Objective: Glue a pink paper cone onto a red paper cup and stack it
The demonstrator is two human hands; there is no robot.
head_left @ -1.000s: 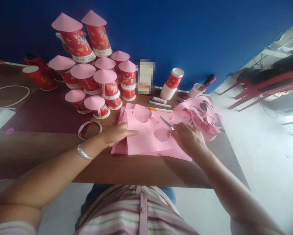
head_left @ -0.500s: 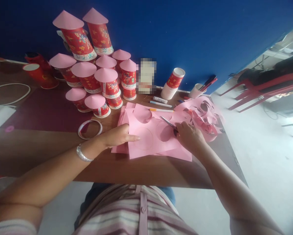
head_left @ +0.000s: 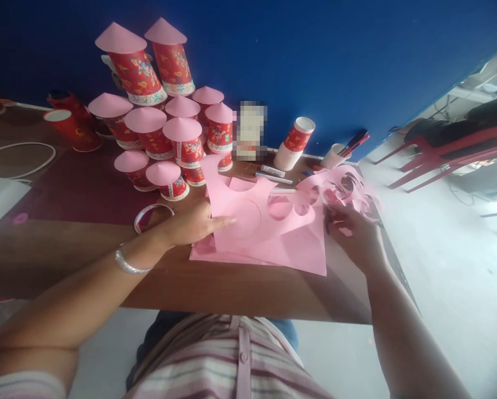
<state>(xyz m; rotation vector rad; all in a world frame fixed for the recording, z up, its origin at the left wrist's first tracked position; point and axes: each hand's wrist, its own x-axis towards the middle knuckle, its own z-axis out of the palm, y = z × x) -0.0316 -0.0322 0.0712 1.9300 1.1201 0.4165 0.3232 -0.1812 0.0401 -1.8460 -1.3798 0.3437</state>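
My left hand (head_left: 192, 223) pinches the left edge of a pink paper sheet (head_left: 227, 197), thumb on top and fingers underneath. The sheet has a drawn circle and round cut-outs along its edges, and its right part curls upward. Off to the right of it, my right hand (head_left: 358, 238) is closed around a pair of scissors (head_left: 327, 220); only a dark part of them shows, somewhat blurred. Under the held sheet lies a stack of pink paper (head_left: 302, 257).
Pink paper scraps (head_left: 350, 191) lie beyond my right hand. Red cups with pink cone tops (head_left: 182, 130) stand at the back left, near a tape roll (head_left: 140, 216). Markers (head_left: 273, 170), a stacked cup (head_left: 300, 136) and a pen cup (head_left: 334, 156) are along the wall.
My right hand has moved right with the scissors, away from the sheet. The sheet has lifted and curled on its right, and its upper left corner has risen.
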